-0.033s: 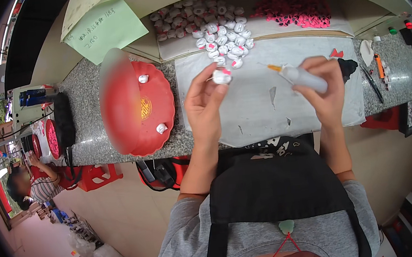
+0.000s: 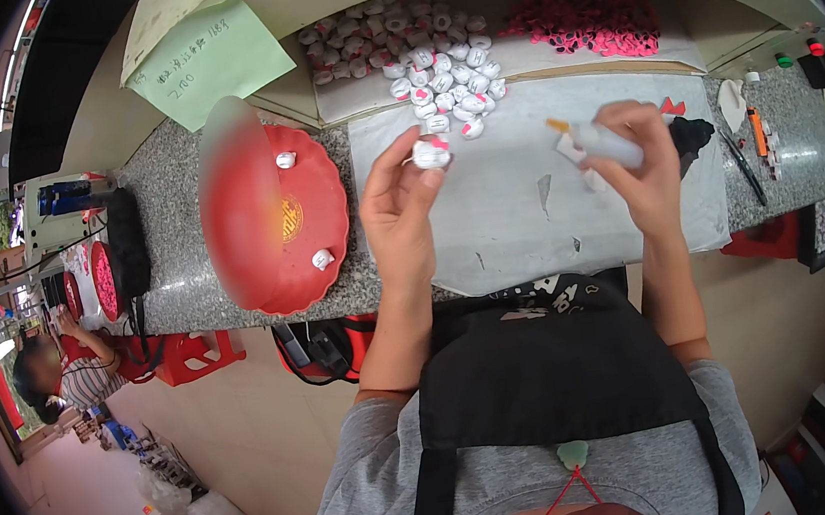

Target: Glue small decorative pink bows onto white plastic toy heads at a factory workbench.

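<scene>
My left hand (image 2: 395,191) is closed on a small white bead (image 2: 433,152) with a pink patch on its top edge, pinched between thumb and fingers. My right hand (image 2: 641,158) grips a translucent white squeeze bottle (image 2: 606,144) with an orange-yellow tip (image 2: 558,127) pointing left towards the bead. The bottle is smeared by motion, and a gap separates its tip from the bead. Both hands are above a pale sheet (image 2: 489,219) on the bench. Beyond them lies a heap of similar white beads (image 2: 454,77), many with pink patches.
A red scalloped tray (image 2: 322,207) on the left holds a few beads. Pink pieces (image 2: 589,23) are piled on the back shelf. A black cloth (image 2: 691,136), a pen (image 2: 743,168) and an orange cutter (image 2: 758,133) lie right. Another person (image 2: 82,368) sits far left.
My left hand has shifted slightly left with the bead. The bottle in my right hand has moved a little, its tip now slightly farther right and higher.
</scene>
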A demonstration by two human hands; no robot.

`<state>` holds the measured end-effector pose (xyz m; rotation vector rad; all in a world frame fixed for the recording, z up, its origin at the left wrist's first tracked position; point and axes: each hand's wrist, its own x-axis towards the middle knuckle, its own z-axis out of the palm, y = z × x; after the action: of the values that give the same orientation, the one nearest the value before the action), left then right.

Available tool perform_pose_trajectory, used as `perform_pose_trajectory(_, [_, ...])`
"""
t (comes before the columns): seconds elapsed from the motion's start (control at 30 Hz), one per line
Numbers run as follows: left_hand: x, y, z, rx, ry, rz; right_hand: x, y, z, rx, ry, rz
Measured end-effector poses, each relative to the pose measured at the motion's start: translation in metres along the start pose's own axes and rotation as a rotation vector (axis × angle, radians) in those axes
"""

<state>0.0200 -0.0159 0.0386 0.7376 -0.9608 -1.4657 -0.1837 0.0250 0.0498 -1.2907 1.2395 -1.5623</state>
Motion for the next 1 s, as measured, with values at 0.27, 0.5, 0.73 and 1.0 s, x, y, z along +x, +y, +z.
perform_pose_trajectory(0.27, [-0.004, 0.006, -0.008, 0.021, 0.045, 0.005, 0.094, 0.078, 0.006, -0.482, 0.007, 0.213])
perform_pose_trajectory(0.5, [-0.009, 0.008, -0.015, 0.072, 0.081, 0.001, 0.129, 0.116, 0.015, -1.165, -0.017, -0.259])
perform_pose_trajectory(0.73, [-0.005, 0.001, -0.011, 0.049, 0.02, -0.038, 0.108, 0.095, 0.008, -1.003, 0.004, -0.06])
perform_pose_trajectory(1.0, [-0.003, -0.012, 0.012, -0.019, -0.126, -0.087, 0.028, 0.018, 0.028, -0.032, -0.092, 0.283])
